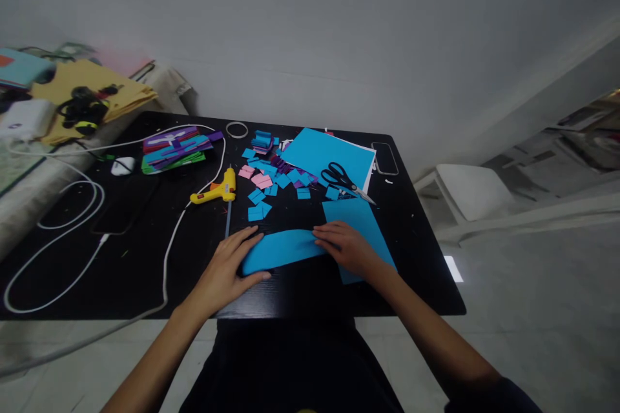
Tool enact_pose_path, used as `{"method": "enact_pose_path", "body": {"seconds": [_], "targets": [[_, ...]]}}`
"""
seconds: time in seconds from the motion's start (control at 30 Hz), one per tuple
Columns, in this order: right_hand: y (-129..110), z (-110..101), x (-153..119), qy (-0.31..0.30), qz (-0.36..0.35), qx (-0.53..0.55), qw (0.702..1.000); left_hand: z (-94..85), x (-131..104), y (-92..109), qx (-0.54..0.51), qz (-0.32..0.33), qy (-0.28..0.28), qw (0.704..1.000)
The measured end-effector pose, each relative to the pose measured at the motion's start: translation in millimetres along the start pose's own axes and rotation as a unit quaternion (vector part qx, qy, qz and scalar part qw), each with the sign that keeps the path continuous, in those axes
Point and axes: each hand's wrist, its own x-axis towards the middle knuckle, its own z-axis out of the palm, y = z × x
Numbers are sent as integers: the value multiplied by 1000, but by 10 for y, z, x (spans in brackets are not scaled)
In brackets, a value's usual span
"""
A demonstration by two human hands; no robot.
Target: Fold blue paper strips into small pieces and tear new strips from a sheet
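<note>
A long blue paper strip (285, 250) lies near the front edge of the black table (290, 297). My left hand (231, 269) is on its left end, thumb and fingers spread apart. At its right end, the fingertips of my right hand (346, 246) press on the paper, with the fingers close together. Under my right hand is a blue sheet (371, 226). Black-handled scissors (346, 179) rest behind it, on another blue sheet (310, 148). Small blue pieces (256, 213) and pink pieces (261, 181) are scattered behind the strip.
A yellow glue gun (216, 188) with its white cable stands left of the small pieces. Farther left are stacked coloured strips (177, 150), a white charging cable (29, 310) and a dark phone (123, 210). Another phone (385, 159) lies at the back right.
</note>
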Motion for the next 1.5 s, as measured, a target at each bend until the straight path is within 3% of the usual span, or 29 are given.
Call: {"method": "enact_pose_path", "body": {"seconds": [0.6, 0.8, 0.97, 1.13, 1.23, 1.4, 1.5], "targets": [[-85, -34, 14, 5, 35, 42, 999, -31, -5, 12, -61, -24, 11, 998], [-112, -8, 23, 8, 60, 81, 995, -65, -29, -51, -142, -30, 44, 988], [-157, -87, 10, -1, 103, 180, 978, -121, 21, 5, -225, -136, 95, 960], [-168, -137, -5, -60, 134, 210, 967, -152, 89, 117, -314, -269, 125, 902], [-165, -88, 20, -42, 179, 207, 961, -165, 118, 172, -361, -298, 114, 876], [-149, -31, 73, -2, 214, 273, 938, -169, 159, 221, -377, -311, 94, 867], [-158, -26, 83, 12, 228, 283, 931, -158, 189, 245, -430, -319, 101, 839]]}}
